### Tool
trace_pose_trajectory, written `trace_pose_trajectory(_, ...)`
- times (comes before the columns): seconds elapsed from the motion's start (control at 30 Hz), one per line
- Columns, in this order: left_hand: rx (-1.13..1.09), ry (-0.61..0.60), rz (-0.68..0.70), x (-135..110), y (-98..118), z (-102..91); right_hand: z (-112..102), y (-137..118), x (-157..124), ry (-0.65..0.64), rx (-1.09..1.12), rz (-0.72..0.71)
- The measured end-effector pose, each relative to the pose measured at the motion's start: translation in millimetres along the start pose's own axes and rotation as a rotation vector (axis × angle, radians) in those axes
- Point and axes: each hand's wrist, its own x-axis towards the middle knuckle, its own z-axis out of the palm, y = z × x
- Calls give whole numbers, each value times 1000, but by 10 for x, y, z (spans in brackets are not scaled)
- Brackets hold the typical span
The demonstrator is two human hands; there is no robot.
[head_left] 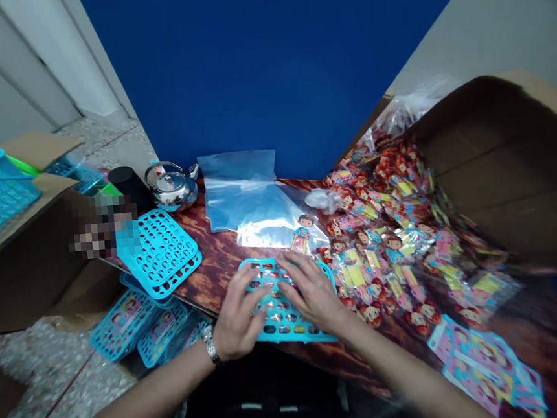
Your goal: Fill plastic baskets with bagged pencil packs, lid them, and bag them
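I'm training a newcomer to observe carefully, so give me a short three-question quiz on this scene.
1. True or false: the left hand and the right hand both touch the perforated blue plastic piece.
2. Fill in: the watch is on the ____ wrist.
3. What shiny thing stands just left of the clear plastic sheets?

Key: 1. True. 2. Left. 3. The metal kettle.

Dim, cool light lies unevenly on the surface (219, 276) — glare whitens the clear plastic sheets (253, 204), and the kettle (172, 189) glints. The cardboard box (504, 176) is shadowed inside. Detail on the blue basket (276, 311) is slightly soft; edges stretch — a pixelated patch (102, 231) obscures part of the left.
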Motion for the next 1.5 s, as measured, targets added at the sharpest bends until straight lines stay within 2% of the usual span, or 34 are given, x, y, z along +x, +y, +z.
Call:
trace_pose_trajectory(0.07,-134,201,-380,-84,-19,52,48,23,-99,-58,-90,-21)
trace_pose_trajectory(0.13,-218,291,-603,-132,-24,86,93,25,-120,-88,-149,-20)
trace_pose_trajectory(0.27,-269,257,-700,-96,14,100,124,-7,-92,-68,-193,-2)
trace_pose_trajectory(0.47,-208,270,-729,30,41,131,123,-25,-105,-39,-198,-7)
trace_pose_trajectory(0.77,-36,270,-653,-26,25,139,148,-45,-103,0,-174,8)
trace_pose_trajectory(0.9,16,218,-605,12,8,103,74,-28,-99,23,-8,-5)
trace_pose_trajectory(0.97,44,187,-577,39,14,58,-8,-5,-119,95,154,37)
trace_pose_trajectory(1.03,150,146,-516,74,46,12,-100,20,-158,222,288,131)
trace_pose_trajectory(1.1,327,106,-372,126,104,-12,-174,42,-206,358,351,230)
trace_pose_trajectory(1.2,525,-35,-51,254,208,29,-216,63,-268,489,394,357)
trace_pose_trajectory(1.3,592,-313,193,398,271,134,-186,66,-317,476,375,403)
trace_pose_trajectory(1.4,606,-495,303,478,273,221,-130,64,-371,373,283,350)
trace_pose_trajectory(1.5,596,-549,301,489,251,253,-89,75,-408,319,260,310)
